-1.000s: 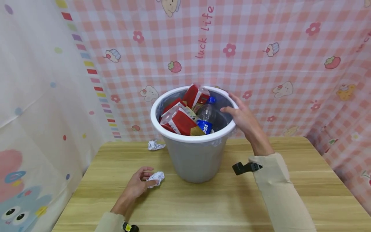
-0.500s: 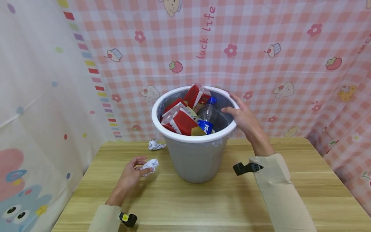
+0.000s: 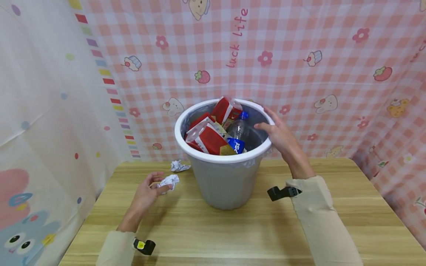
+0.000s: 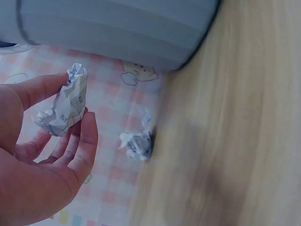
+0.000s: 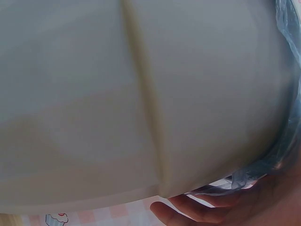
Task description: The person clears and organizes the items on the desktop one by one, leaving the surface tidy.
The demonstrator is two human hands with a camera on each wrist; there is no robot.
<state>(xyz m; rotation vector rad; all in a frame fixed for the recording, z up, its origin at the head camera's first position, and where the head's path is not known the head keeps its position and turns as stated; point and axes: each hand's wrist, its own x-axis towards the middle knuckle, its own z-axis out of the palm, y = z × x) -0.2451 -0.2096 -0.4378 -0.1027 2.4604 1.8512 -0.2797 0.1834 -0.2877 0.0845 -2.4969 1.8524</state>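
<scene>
My left hand (image 3: 145, 192) pinches a crumpled paper ball (image 3: 169, 181) between thumb and fingers, held above the table left of the trash bin. In the left wrist view the printed paper ball (image 4: 67, 104) sits between thumb and fingertips. The grey trash bin (image 3: 226, 184) has a white rim and a clear liner. My right hand (image 3: 283, 136) grips its right rim, thumb inside and fingers outside; the right wrist view shows those fingers (image 5: 188, 211) beside the bin wall. A second crumpled paper ball (image 3: 179, 166) lies at the back of the table, left of the bin.
Inside the bin are red-and-white cartons (image 3: 211, 139) and a plastic bottle (image 3: 237, 130) with a blue cap and label. The wooden table (image 3: 213, 236) ends at a pink checked curtain (image 3: 299, 81) behind. A white patterned curtain (image 3: 60, 122) hangs on the left.
My left hand has lifted the paper ball and moved back and left with it, away from the bin and nearer the second ball. The right hand has stayed on the rim.
</scene>
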